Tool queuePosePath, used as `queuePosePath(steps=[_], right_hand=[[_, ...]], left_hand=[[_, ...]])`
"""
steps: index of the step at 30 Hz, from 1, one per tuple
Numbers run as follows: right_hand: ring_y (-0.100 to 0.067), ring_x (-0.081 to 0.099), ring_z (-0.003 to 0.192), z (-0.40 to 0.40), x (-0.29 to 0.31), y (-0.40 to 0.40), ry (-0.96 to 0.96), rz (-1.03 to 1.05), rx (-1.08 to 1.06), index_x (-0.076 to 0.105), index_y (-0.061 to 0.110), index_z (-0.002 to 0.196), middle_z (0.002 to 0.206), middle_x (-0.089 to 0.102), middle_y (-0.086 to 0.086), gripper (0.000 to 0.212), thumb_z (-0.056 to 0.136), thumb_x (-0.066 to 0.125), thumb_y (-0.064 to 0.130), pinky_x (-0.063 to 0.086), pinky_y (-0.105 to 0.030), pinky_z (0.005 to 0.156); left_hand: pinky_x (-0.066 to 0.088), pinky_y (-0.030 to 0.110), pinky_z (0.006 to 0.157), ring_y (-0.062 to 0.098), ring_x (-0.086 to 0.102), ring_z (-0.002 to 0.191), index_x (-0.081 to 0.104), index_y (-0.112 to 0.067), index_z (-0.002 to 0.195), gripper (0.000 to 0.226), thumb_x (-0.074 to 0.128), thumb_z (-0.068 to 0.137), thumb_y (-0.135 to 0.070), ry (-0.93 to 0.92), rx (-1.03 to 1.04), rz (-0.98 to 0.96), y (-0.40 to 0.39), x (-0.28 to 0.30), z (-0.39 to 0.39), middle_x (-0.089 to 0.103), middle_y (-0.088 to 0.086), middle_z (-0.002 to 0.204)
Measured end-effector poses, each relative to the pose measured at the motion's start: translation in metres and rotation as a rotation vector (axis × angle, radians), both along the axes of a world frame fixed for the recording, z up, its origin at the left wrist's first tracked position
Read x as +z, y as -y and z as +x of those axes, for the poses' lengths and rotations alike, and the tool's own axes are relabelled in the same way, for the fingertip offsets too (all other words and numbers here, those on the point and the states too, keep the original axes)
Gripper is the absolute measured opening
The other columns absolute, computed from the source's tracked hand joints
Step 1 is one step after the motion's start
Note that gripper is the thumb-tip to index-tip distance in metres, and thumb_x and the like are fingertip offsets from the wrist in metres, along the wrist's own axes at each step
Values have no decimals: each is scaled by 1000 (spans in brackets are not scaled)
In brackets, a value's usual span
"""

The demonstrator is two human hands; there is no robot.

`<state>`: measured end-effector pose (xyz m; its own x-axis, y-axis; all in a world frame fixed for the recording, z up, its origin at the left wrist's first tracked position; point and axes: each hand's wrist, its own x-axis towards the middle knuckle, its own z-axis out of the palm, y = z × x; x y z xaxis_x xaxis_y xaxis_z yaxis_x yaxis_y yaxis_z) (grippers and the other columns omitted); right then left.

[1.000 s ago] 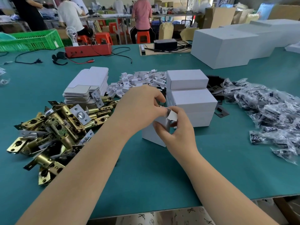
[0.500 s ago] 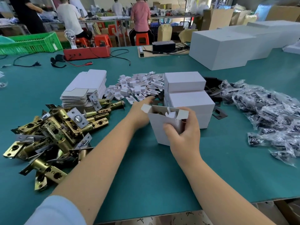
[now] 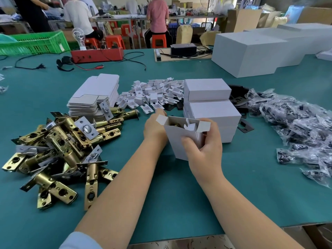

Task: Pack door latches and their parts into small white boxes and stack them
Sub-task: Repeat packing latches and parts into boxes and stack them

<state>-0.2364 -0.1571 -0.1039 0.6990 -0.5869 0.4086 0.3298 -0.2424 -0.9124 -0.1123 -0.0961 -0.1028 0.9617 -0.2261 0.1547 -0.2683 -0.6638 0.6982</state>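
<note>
— What's spread over the green desk (image 3: 170, 191)?

— Biggest, the heap of bagged black parts (image 3: 296, 130) well off to the right of the right grip (image 3: 204, 150). To the left of the left grip (image 3: 154, 126), a pile of brass door latches (image 3: 59, 150), with flat box blanks (image 3: 93, 97) stacked behind them.

— And the finished work?

— Closed white boxes (image 3: 212, 108) stacked just behind the right grip, loose white card inserts (image 3: 154, 94) beside them.

— What are the grips doing?

— The right one is wrapped round an open small white box (image 3: 179, 135) standing upright on the desk, flaps up, brass showing inside. The left reaches beyond the box toward the inserts; whether its fingers are clenched I cannot tell.
</note>
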Motion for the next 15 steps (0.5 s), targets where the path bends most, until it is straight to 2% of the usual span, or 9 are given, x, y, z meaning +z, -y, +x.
queuePosePath(steps=[2, 4, 5, 7, 8, 10, 13, 15], right_hand=[[-9, 53, 81, 0, 0, 0, 0, 17, 1, 52, 32, 96, 94, 57, 4, 31, 70, 57, 15, 43, -18, 72], [-9, 53, 79, -1, 0, 1, -4, 54, 7, 52, 31, 96, 94, 59, 1, 30, 70, 58, 16, 44, -18, 70], [-11, 53, 79, -2, 0, 1, -8, 70, 10, 52, 30, 96, 94, 59, -1, 30, 70, 58, 17, 44, -20, 70], [-13, 54, 80, -3, 0, 2, -12, 88, 17, 52, 32, 96, 95, 60, -4, 30, 70, 58, 17, 46, -24, 70], [-14, 54, 81, -3, 0, 1, -16, 92, 27, 52, 33, 95, 95, 61, -4, 30, 70, 59, 17, 47, -26, 70], [-14, 55, 81, -3, 1, -1, -29, 78, 58, 51, 36, 93, 95, 61, -3, 30, 71, 60, 18, 48, -29, 70], [-11, 53, 78, -2, 1, -2, -43, 42, 103, 51, 34, 91, 90, 60, -1, 26, 73, 59, 18, 47, -28, 69], [-8, 53, 77, -2, 0, -1, -43, 44, 129, 52, 34, 91, 85, 60, 6, 24, 73, 58, 19, 46, -23, 69]], left_hand=[[40, 24, 61, 23, 44, 78, 40, -25, 62, 19, 48, 78, -21, -130, -62, -116, -8, 13, 3, 50, -2, 71], [33, 11, 45, 17, 50, 61, 49, -22, 56, 29, 57, 79, -8, -208, -102, -194, -18, 25, 5, 50, -4, 59], [38, 7, 46, 12, 54, 55, 58, -21, 59, 30, 61, 81, 0, -194, -144, -288, -24, 28, 5, 53, -4, 58], [54, 18, 57, 9, 58, 59, 70, -18, 74, 22, 67, 84, 1, -266, -179, -575, -35, 34, 2, 62, -2, 64], [58, 23, 60, 10, 59, 62, 71, -16, 79, 17, 67, 85, -1, -319, -200, -692, -41, 39, -1, 66, -1, 68], [56, 24, 56, 10, 62, 62, 72, -13, 86, 14, 64, 88, -1, -393, -273, -866, -48, 49, -7, 71, 0, 73], [53, 21, 59, 12, 64, 62, 67, -23, 106, 26, 61, 90, -3, -373, -384, -988, -58, 56, -15, 74, 3, 82], [52, 20, 67, 12, 65, 69, 59, -29, 119, 36, 60, 92, -6, -232, -401, -918, -62, 57, -20, 75, 3, 87]])
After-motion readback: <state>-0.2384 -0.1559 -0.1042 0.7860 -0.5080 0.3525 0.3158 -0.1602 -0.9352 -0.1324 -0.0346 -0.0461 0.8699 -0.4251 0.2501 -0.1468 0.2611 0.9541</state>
